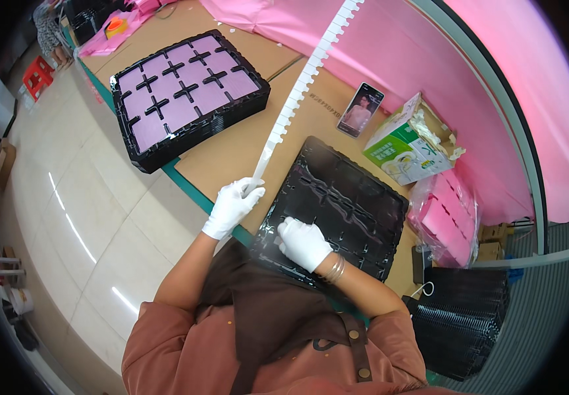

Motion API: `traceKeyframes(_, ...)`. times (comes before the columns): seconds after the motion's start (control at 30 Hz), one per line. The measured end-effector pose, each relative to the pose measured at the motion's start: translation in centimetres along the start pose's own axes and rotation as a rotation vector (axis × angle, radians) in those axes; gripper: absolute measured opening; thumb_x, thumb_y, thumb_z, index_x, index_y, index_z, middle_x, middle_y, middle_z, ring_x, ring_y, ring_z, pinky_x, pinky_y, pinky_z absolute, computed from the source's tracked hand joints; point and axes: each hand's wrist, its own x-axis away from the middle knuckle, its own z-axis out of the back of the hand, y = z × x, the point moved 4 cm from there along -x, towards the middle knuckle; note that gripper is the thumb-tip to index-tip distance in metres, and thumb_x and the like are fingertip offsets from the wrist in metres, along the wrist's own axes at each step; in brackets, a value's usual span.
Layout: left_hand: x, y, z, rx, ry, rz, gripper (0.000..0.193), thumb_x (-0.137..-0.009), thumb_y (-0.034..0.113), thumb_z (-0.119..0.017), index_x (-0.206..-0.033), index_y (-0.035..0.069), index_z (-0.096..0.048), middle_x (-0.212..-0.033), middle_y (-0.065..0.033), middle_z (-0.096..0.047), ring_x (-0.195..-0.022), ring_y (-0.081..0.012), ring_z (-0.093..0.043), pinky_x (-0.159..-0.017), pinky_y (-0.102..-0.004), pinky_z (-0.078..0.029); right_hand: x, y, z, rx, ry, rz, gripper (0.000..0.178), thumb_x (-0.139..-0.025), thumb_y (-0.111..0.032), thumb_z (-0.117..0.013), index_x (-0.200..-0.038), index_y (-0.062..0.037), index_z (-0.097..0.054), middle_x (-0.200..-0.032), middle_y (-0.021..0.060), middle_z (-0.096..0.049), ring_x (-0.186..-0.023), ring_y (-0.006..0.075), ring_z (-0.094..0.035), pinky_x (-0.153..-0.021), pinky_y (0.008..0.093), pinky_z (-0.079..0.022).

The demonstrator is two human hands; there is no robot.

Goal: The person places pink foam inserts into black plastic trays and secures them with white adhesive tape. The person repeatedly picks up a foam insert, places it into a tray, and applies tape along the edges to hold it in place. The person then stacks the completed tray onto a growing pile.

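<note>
A white notched strip [269,150] is being held at its lower end by the gloved left hand [232,205], the thumb and fingers closed around it, and is being kept slanting up and away over the cardboard-covered table [222,161]. Its notches are being turned to the right. A black plastic tray [340,174] is lying on the table close to the wearer, just right of the strip's lower end. Over the near left part of this tray the gloved right hand [304,243] is being held with its fingers curled together; whether anything is being gripped there cannot be told.

Beyond the strip, to the left, lilac sheets [189,72] are being held in a stack of black trays [205,133] by cross-shaped dividers. Past the tray, a phone [361,110] with a lit screen is lying near an opened green and white carton [406,141]. Pink pieces [449,214] are being enclosed by clear wrapping nearer the wearer, and further black trays [459,322] are being kept stacked at the lower right. Farther off, a red stool [37,77] is standing on the tiled floor [110,197].
</note>
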Motion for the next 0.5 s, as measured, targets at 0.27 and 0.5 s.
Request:
traceKeyframes(0.27, 0.4, -0.2, -0.2, 0.168, 0.007, 0.118, 0.026, -0.089, 0.022, -0.068, -0.109, 0.005, -0.069, -0.079, -0.0077, -0.068, -0.067, -0.0116, -0.061, -0.065, -0.0271, -0.051, 3.8, 4.0, 9.2, 0.022, 0.381, -0.129, 0.011, -0.081, -0.019, -0.064, -0.078, -0.0083, -0.062, -0.077, 0.0126, -0.059, -0.067, 0.0298, -0.064, -0.058, 0.0437, -0.054)
traceKeyframes(0.5, -0.2, 0.8, -0.6, 0.234, -0.060, 0.194, 0.029, -0.090, 0.016, -0.068, -0.115, 0.001, -0.065, -0.090, -0.0047, -0.069, -0.077, -0.0097, -0.064, -0.069, -0.0252, -0.053, 9.5, 28.5, 23.1, 0.234, 0.994, -0.681, 0.022, -0.085, -0.012, -0.056, -0.100, -0.0059, -0.071, -0.099, 0.0180, -0.067, -0.093, 0.0369, -0.064, -0.083, 0.0456, -0.052)
